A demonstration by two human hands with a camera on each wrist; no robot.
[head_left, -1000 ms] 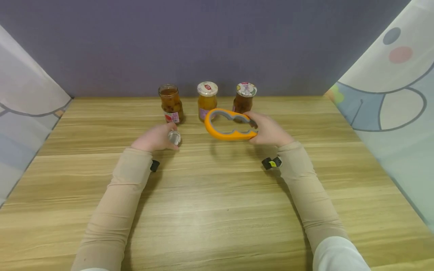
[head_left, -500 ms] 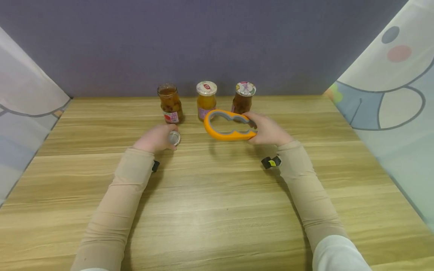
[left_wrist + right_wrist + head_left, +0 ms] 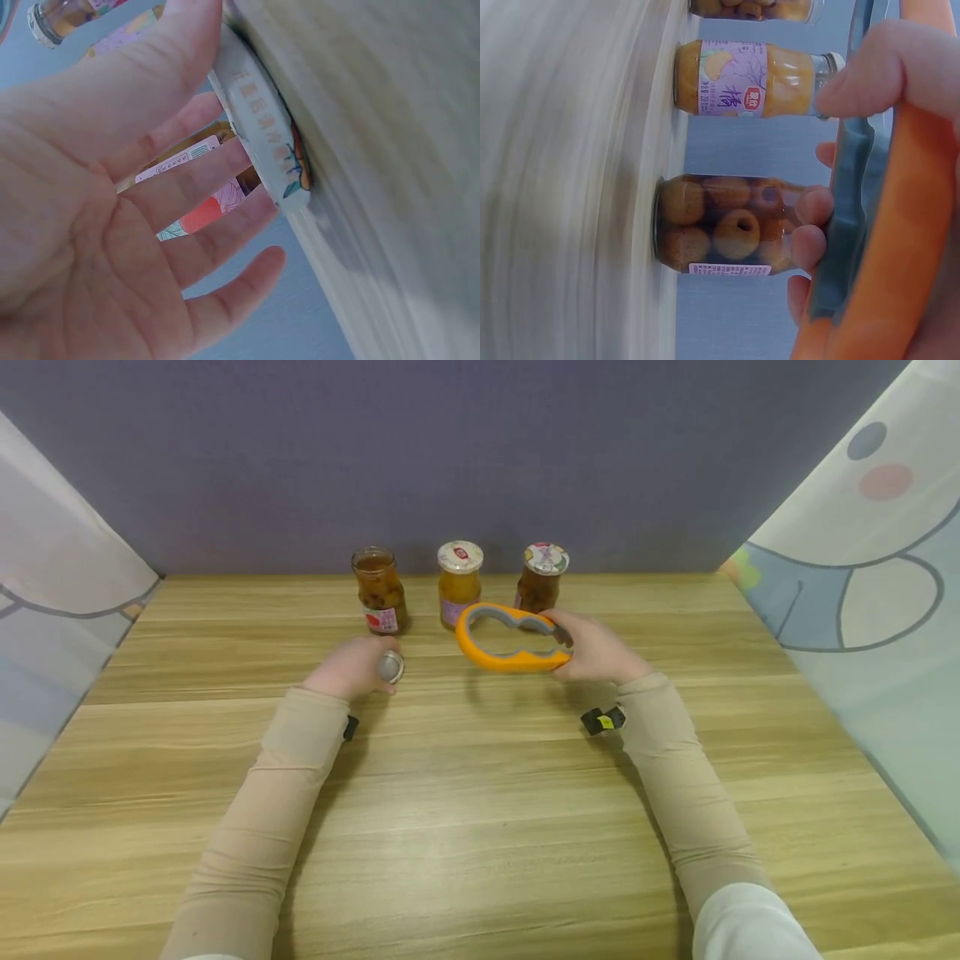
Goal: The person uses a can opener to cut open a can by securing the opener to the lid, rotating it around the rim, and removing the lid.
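Observation:
Low at the wooden tabletop, my left hand (image 3: 347, 668) holds a jar lid (image 3: 266, 124) by its edge between thumb and fingers. The lid's printed rim faces the left wrist camera, while its grey inner side shows in the head view. Just behind that hand is a lidless glass jar (image 3: 380, 592) of dark fruit. My right hand (image 3: 596, 647) grips an orange jar opener (image 3: 480, 652) with grey ribbed inner edges, above the table. Beyond the opener stand a lidded jar of orange fruit (image 3: 739, 79) and a lidded jar of round brown fruit (image 3: 724, 225).
All three jars are in a row along the back of the wooden table (image 3: 450, 827), against a grey-purple partition (image 3: 450, 460). Curtains with cartoon prints hang at the left and right sides. Each wrist wears a small black camera.
My left hand has shifted slightly to the right around the lid, and the lid shows at a slightly different tilt. The right hand and the jar opener stay almost still.

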